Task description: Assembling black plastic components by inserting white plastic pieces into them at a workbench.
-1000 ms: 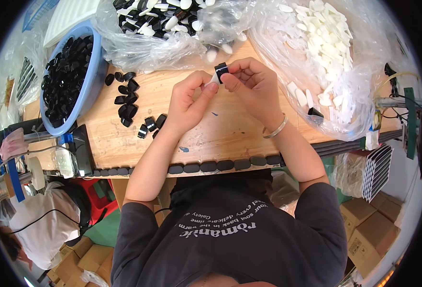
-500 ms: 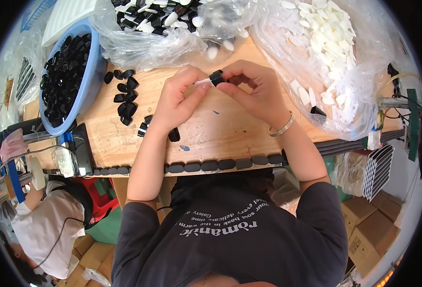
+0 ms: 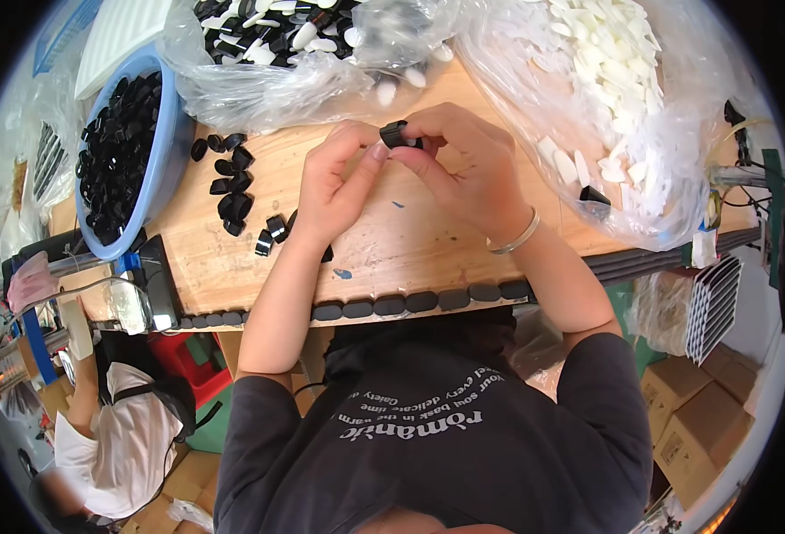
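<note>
Above the middle of the table, a short black oval cap [image 3: 393,134] sits between my two hands. My right hand [image 3: 468,165] is closed, its thumb and fingers pinching the cap's right side. At the cap's left edge, my left hand [image 3: 337,182] has thumb and forefinger pressed together on it. A sliver of white shows by the right fingertips; most of that white piece is hidden. Loose black caps [image 3: 232,183] lie in a cluster left of my left hand, with a few more [image 3: 275,228] beside my left forearm.
A blue basin [image 3: 177,133] of black caps stands at left. Clear plastic bags hold mixed black and white pieces [image 3: 272,36] at the back and white oval pieces [image 3: 611,67] at right. Dark oval pieces [image 3: 389,306] line the front edge. Another person [image 3: 121,436] sits at lower left.
The white piece that stuck out from my left fingers is now mostly out of sight at the cap. Both hands have shifted slightly, and the cap has turned and moved a little left.
</note>
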{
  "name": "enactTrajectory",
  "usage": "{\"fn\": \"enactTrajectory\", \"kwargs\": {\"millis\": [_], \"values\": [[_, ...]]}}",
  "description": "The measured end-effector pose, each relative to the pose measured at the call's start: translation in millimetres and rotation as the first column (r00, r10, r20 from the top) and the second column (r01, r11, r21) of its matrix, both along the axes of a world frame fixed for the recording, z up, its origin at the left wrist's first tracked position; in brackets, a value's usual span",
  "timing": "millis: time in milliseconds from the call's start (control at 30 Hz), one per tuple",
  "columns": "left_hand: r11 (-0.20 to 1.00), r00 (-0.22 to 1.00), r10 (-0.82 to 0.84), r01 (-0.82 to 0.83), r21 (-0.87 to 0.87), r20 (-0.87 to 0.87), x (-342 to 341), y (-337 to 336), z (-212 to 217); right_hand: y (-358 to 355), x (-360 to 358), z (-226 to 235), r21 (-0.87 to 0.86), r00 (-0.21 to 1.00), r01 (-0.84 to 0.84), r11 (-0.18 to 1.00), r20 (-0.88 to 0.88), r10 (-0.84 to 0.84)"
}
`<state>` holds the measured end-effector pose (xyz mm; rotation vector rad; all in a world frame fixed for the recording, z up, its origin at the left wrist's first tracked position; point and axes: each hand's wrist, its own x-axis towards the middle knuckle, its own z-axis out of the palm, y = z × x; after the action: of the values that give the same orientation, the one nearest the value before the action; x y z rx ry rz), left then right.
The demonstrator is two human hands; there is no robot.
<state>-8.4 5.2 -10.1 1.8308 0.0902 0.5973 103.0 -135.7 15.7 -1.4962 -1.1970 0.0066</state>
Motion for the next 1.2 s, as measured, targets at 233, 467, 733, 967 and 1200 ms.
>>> {"fn": "enactTrajectory", "kwargs": {"millis": [233, 467, 733, 967, 1200], "values": [[0.997, 0.999, 0.039, -0.037, -0.067, 0.028, -0.8, -6.0, 3.2, 0.0, 2.2, -4.4, 0.023, 0.995, -0.072, 0.997, 0.069, 0.070], [0.991, 0.999, 0.010, -0.016, 0.134, 0.047, -1.3, 3.1, 5.1, -1.1, 4.5, -5.0, 0.009, 0.982, -0.082, 0.997, 0.170, 0.079], [0.932, 0.999, -0.036, 0.027, 0.362, 0.018, -4.1, 12.3, 9.5, -2.5, 3.3, -5.2, -0.057, 0.961, -0.101, 0.993, 0.252, 0.112], [0.955, 0.998, 0.009, -0.025, 0.295, 0.057, -3.3, 6.1, 15.1, -2.8, 4.3, -3.2, -0.026, 0.990, -0.092, 0.995, 0.107, 0.095], [0.992, 0.990, 0.004, -0.022, 0.122, 0.141, -2.0, 4.3, 3.8, -1.5, -0.2, -0.8, 0.059, 0.996, -0.056, 0.997, 0.077, 0.052]]}}
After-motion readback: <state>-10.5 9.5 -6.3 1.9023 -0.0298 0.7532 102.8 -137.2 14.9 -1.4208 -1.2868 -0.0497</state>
